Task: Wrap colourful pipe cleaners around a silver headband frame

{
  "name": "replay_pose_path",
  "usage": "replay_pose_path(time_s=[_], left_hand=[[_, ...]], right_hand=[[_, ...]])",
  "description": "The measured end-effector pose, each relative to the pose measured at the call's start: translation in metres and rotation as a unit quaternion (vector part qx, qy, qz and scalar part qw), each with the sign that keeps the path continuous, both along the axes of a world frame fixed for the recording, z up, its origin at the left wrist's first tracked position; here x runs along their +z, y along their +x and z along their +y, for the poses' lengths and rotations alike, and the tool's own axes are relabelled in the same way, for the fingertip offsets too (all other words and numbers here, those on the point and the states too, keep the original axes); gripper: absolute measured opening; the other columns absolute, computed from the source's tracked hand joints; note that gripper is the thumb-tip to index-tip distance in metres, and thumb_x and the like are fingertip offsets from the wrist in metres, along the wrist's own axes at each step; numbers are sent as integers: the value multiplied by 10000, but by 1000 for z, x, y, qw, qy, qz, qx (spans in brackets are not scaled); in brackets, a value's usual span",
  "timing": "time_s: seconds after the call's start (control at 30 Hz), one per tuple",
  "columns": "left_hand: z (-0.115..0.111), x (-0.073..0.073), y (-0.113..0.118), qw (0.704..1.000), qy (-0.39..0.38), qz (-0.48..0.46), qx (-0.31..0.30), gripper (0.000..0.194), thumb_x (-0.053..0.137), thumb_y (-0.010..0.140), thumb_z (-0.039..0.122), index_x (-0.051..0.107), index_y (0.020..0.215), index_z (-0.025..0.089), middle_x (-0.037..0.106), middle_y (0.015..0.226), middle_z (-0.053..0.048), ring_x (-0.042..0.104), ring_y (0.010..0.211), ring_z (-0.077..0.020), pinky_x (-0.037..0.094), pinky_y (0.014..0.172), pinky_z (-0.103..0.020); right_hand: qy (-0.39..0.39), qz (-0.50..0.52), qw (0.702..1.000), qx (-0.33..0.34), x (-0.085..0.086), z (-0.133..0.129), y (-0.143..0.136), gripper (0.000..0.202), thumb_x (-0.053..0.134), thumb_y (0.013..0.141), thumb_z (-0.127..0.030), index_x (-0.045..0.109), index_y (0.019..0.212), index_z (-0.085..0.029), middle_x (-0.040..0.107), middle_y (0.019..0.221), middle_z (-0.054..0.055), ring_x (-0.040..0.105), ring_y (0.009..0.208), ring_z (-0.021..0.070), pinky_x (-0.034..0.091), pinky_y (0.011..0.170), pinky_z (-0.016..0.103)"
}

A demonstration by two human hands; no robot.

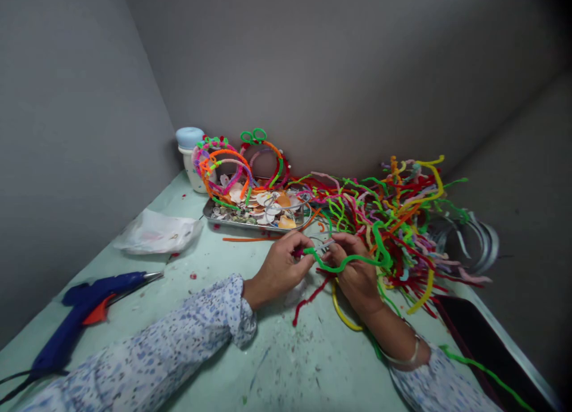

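My left hand [286,266] is closed, with thumb and fingers pinching one end of a green pipe cleaner [328,268]. That pipe cleaner runs in a wavy line across the fingers of my right hand [360,278] and bends up near the pile. My right hand is closed too, gripping a thin pale headband [325,245] that reaches across to the left fingertips. Most of the headband is hidden by the fingers. Below the hands, a dark red pipe cleaner [313,299] and a yellow one [342,313] lie on the table.
A tangled heap of coloured pipe cleaners [402,221] spreads behind my right hand, beside grey headbands [485,242]. A metal tray [250,224] holds shells, with wrapped headbands [223,161] over it. Left are a blue glue gun [74,322], plastic bag [156,233] and white bottle [192,167].
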State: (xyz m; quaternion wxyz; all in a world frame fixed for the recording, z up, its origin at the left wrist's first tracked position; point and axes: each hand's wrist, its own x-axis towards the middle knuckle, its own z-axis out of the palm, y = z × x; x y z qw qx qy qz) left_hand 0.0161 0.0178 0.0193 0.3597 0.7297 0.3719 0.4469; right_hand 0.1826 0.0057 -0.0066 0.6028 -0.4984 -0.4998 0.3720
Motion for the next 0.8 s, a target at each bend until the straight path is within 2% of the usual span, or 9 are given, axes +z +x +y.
replay_pose_path(time_s=[0.33,0.6,0.8], left_hand=[[0,-2,-1,1000,11,6,15,54,608,810,148,593,858,167,595,837,-17,551,777,-150,431,714,-269],[-2,1,-2,1000,7,5,18,44,606,811,171,590,852,168,599,834,-21,552,792,-161,433,729,-285],[-3,4,-2,1000,-19,-14,6,39,604,814,181,586,847,169,589,827,-11,545,789,-152,432,725,-272]], right_hand=[[39,8,999,4,-6,3,0,271,684,828,-417,592,1008,-237,601,818,-11,609,613,130,552,541,280],[43,-15,999,3,-5,3,0,256,677,826,-429,604,973,-233,599,765,-28,579,562,110,516,520,247],[65,-63,996,-6,-11,6,5,213,652,846,-394,621,991,-241,639,855,6,609,692,151,521,632,291]])
